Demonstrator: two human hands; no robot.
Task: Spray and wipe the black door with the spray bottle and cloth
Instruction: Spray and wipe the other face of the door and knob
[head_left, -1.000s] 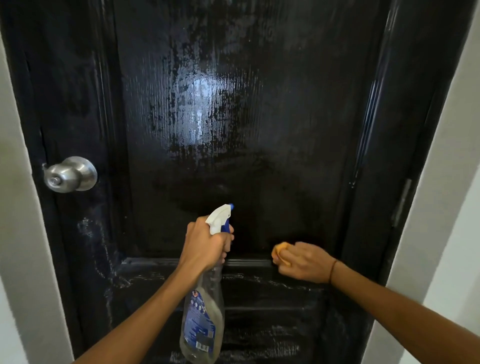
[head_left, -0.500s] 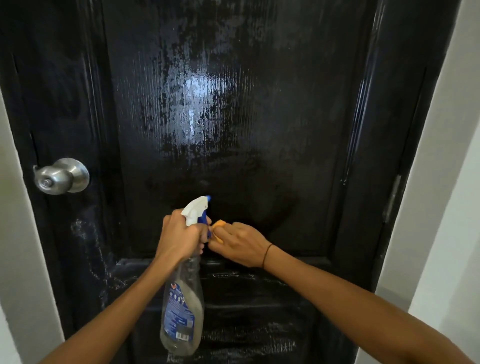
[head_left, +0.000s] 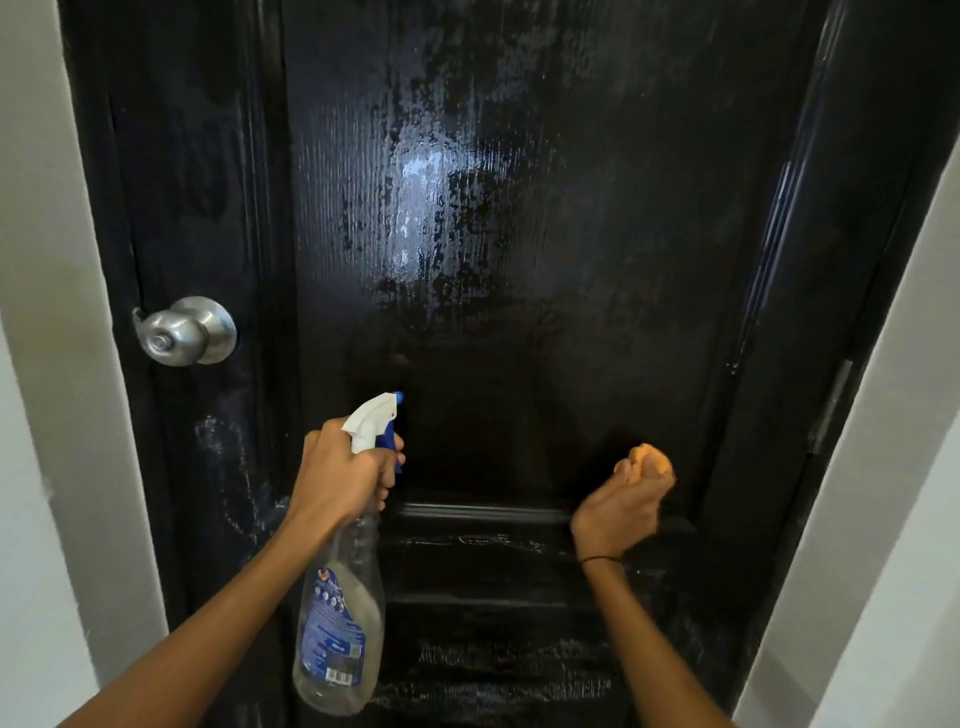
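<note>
Black door (head_left: 519, 260) fills the frame, glossy and streaked wet. Silver knob (head_left: 189, 331) sits at middle left. Left hand (head_left: 345, 475) grips the spray bottle (head_left: 340, 613) at lower centre; right hand (head_left: 621, 512) clutches an orange cloth (head_left: 649, 461) at lower right.

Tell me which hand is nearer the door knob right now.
Left. The left hand, gripping the spray bottle, sits below and to the right of the door knob. The right hand, holding the cloth, is farther right across the door.
</note>
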